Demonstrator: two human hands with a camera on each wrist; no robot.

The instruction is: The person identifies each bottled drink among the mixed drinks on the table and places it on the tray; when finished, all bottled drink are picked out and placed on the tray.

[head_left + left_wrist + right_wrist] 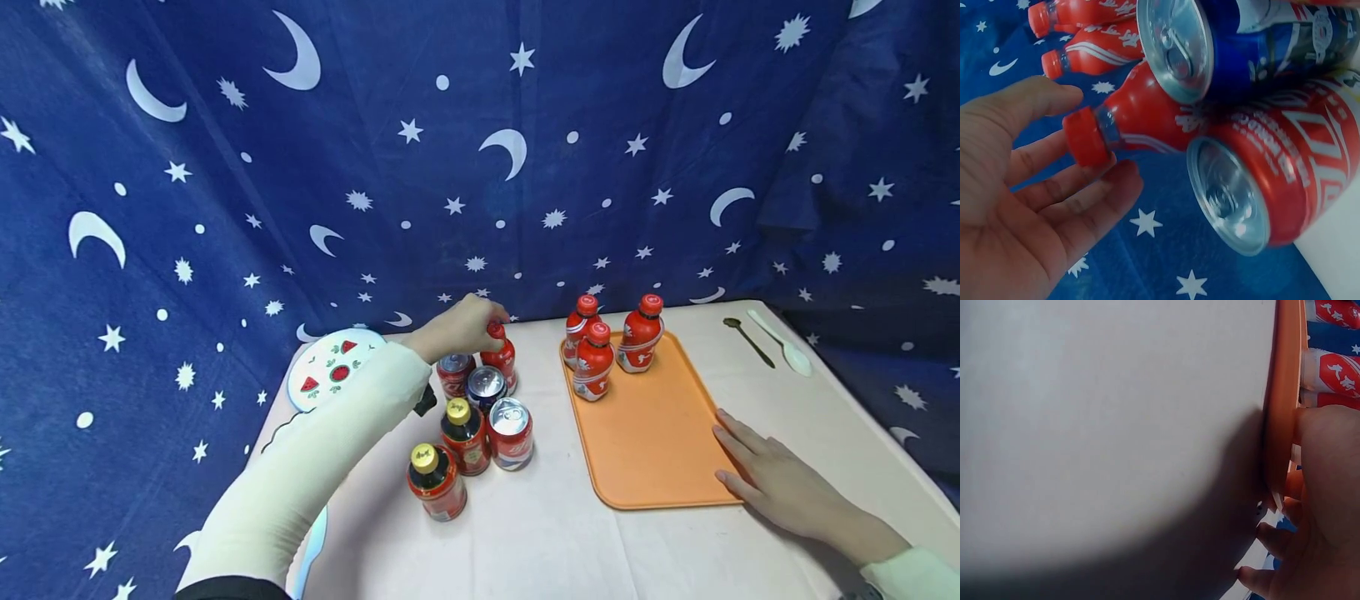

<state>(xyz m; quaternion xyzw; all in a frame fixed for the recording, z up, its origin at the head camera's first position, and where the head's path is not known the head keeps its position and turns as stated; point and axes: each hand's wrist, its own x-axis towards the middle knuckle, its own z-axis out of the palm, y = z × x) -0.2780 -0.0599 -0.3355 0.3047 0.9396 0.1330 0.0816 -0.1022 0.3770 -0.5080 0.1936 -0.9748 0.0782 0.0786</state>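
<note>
At the back of the table, my left hand [467, 327] is around the red cap of a red plastic bottle [500, 358]. In the left wrist view the thumb stands apart from the cap, while the loosely bent fingers pass behind it; contact is hard to tell. Close by stand a dark blue can [486, 385], a red can [454, 375], a red and white can [511, 437] and two gold-capped dark bottles [467, 442]. My right hand [787, 479] rests with straight fingers on the right edge of an orange tray [652, 450]. Three red bottles [593, 367] stand upright on the tray's far left part.
Right of the tray lie a dark spoon [750, 342] and a white spoon [783, 346]. A white plate with a watermelon print [322, 358] is at the left, partly behind my left arm. A blue curtain [450, 167] closes off the back.
</note>
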